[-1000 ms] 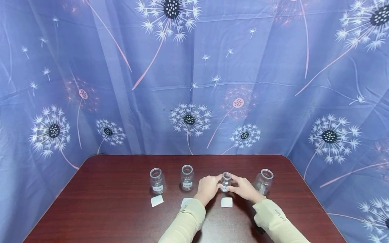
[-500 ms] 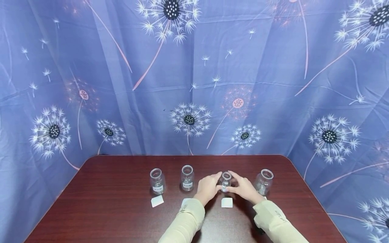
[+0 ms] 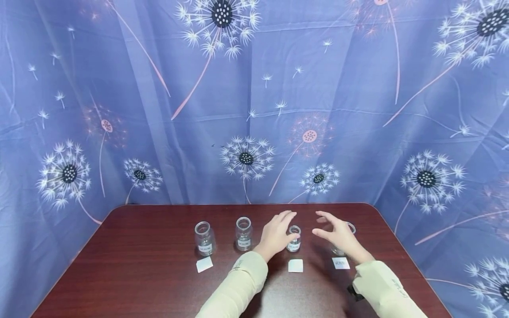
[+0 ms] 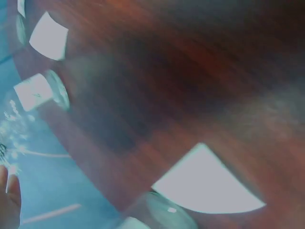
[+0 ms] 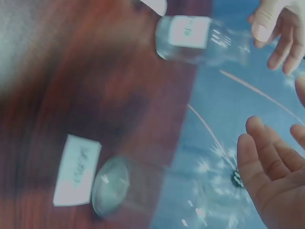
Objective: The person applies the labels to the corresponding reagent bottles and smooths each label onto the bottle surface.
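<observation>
A small clear glass jar [image 3: 294, 246] with a white label stands upright right of center. Beside it is my left hand [image 3: 274, 236], fingers extended, its thumb overlapping the jar in the head view. In the right wrist view that left hand [image 5: 279, 31] is by the jar's mouth, with the label [image 5: 189, 31] readable only in part. To the right, my right hand [image 3: 338, 234] is apart from the small jar, its fingers spread and holding nothing. It partly hides a larger jar [image 3: 338, 251] behind it. A white card [image 3: 295, 266] lies in front of the small jar.
Two more labeled jars, one far left [image 3: 204, 240] and one [image 3: 244, 234] nearer the middle, stand upright. A blank card [image 3: 204, 264] lies by the leftmost jar. A card with writing [image 3: 341, 263] lies before the right jar. A blue dandelion-print curtain [image 3: 199, 132] hangs behind the table [image 3: 131, 265].
Both hands held the small jar from its two sides before. My right hand has let go and moved right, and my left fingers have loosened and lifted. The jar stays in place.
</observation>
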{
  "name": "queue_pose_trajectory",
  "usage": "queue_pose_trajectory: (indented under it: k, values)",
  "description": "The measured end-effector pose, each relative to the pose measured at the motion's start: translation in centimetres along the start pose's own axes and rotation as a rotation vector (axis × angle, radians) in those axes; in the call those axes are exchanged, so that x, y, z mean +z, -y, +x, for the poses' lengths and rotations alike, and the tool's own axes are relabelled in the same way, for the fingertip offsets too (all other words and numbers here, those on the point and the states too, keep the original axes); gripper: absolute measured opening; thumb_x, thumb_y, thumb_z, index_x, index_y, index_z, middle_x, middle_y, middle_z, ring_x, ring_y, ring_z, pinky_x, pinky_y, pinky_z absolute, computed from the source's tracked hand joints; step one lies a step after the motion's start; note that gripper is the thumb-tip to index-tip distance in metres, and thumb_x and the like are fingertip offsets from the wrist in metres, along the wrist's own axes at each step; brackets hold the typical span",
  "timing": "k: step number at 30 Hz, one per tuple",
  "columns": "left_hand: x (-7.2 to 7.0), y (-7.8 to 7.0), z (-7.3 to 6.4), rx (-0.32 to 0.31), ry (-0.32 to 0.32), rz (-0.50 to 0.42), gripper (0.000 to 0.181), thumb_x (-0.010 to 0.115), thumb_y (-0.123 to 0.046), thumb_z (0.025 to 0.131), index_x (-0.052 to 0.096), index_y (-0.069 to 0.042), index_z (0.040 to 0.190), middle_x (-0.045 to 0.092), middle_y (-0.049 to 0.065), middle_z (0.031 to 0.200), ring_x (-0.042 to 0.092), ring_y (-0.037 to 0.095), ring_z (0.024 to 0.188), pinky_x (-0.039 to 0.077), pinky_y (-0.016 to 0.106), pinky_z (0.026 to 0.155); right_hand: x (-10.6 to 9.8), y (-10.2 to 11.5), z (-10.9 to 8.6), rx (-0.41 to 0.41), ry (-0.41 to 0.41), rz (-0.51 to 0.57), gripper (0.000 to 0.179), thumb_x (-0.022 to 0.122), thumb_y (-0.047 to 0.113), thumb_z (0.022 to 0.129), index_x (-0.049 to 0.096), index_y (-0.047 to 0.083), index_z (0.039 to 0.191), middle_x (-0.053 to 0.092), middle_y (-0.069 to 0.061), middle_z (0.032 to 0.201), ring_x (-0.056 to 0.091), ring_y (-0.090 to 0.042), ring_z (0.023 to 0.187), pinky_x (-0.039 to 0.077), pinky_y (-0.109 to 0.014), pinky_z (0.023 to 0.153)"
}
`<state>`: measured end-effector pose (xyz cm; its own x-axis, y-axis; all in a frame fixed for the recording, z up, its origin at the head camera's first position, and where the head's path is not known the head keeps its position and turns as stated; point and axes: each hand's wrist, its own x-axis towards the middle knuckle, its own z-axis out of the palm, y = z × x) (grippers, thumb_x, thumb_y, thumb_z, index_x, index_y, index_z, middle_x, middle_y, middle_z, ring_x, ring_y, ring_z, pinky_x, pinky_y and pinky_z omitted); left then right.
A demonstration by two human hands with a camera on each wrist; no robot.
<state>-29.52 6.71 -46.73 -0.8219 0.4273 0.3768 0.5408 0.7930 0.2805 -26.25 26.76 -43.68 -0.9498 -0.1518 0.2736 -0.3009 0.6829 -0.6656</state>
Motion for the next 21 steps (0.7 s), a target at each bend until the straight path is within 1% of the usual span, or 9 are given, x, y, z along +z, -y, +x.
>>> queue_pose_trajectory:
  k: [5,7,9,11,12,14,18,19,21]
  values:
    - [0.0,-2.0,0.2,0.099,-0.090,0.068,0.052,0.062,-0.042,0.077,0.046,-0.025,0.124,0.052,-0.008,0.122,0.052,0.009,0.104,0.046,0.023,0.080,-2.4,0.0,-0.7,0.005,-0.054,0.014,0.042,0.067,0.021,0.076,0.056,0.006,0.113,0.063,-0.017,0.102,0.061,-0.017,0.077,0.046,-0.022,0.063]
    - [0.2,-2.8,0.1,0.127,-0.119,0.078,0.048,0.062,-0.041,0.078,0.049,-0.025,0.121,0.055,-0.009,0.115,0.054,0.008,0.100,0.046,0.021,0.076,-3.1,-0.2,-1.1,0.016,-0.056,0.037,0.037,0.067,0.019,0.077,0.057,0.005,0.110,0.063,-0.017,0.101,0.061,-0.012,0.077,0.047,-0.022,0.061]
    - [0.6,-3.4,-0.1,0.151,-0.135,0.081,0.043,0.061,-0.039,0.079,0.051,-0.025,0.118,0.058,-0.010,0.110,0.055,0.007,0.096,0.046,0.019,0.074,-3.6,-0.6,-1.6,0.029,-0.043,0.086,0.035,0.065,0.017,0.078,0.057,0.003,0.109,0.062,-0.020,0.101,0.060,-0.006,0.075,0.048,-0.023,0.061]
    - [1.0,-4.1,-0.4,0.163,-0.116,0.074,0.038,0.061,-0.038,0.080,0.053,-0.026,0.115,0.060,-0.011,0.104,0.056,0.006,0.092,0.047,0.019,0.070,-4.0,-1.0,-2.2,0.045,-0.022,0.146,0.034,0.064,0.015,0.079,0.057,0.000,0.108,0.063,-0.019,0.099,0.060,-0.002,0.075,0.049,-0.024,0.060]
    - [1.3,-4.5,-0.5,0.171,-0.103,0.071,0.036,0.060,-0.037,0.080,0.054,-0.026,0.114,0.061,-0.012,0.102,0.056,0.006,0.091,0.047,0.019,0.069,-4.1,-1.3,-2.5,0.054,-0.014,0.168,0.034,0.064,0.014,0.079,0.056,-0.001,0.108,0.063,-0.015,0.098,0.059,0.001,0.073,0.050,-0.025,0.059]
    - [1.9,-5.0,-0.8,0.200,-0.078,0.073,0.032,0.061,-0.036,0.080,0.057,-0.026,0.110,0.062,-0.013,0.097,0.056,0.005,0.087,0.046,0.017,0.070,-4.3,-1.8,-3.1,0.066,-0.001,0.193,0.034,0.064,0.012,0.079,0.056,-0.004,0.107,0.063,-0.015,0.097,0.058,0.003,0.074,0.050,-0.025,0.060]
    - [3.3,-6.1,-1.4,0.252,-0.016,0.072,0.030,0.062,-0.036,0.078,0.059,-0.027,0.107,0.063,-0.015,0.094,0.056,0.004,0.084,0.043,0.015,0.071,-4.5,-2.8,-4.5,0.089,0.031,0.235,0.035,0.063,0.009,0.078,0.055,-0.010,0.106,0.065,0.001,0.091,0.057,0.005,0.075,0.050,-0.025,0.060]
    - [3.5,-6.3,-1.6,0.259,0.005,0.069,0.030,0.062,-0.036,0.078,0.060,-0.027,0.107,0.063,-0.015,0.095,0.056,0.003,0.084,0.043,0.015,0.071,-4.5,-3.0,-4.8,0.093,0.045,0.247,0.035,0.063,0.008,0.078,0.054,-0.012,0.106,0.065,0.003,0.090,0.057,0.005,0.075,0.050,-0.025,0.060]
    - [3.9,-6.8,-1.9,0.257,0.057,0.067,0.030,0.061,-0.038,0.078,0.060,-0.028,0.107,0.063,-0.016,0.099,0.056,0.003,0.086,0.043,0.014,0.071,-4.3,-3.7,-5.4,0.087,0.077,0.259,0.035,0.063,0.007,0.078,0.053,-0.014,0.105,0.063,0.011,0.087,0.057,0.005,0.076,0.050,-0.024,0.060]
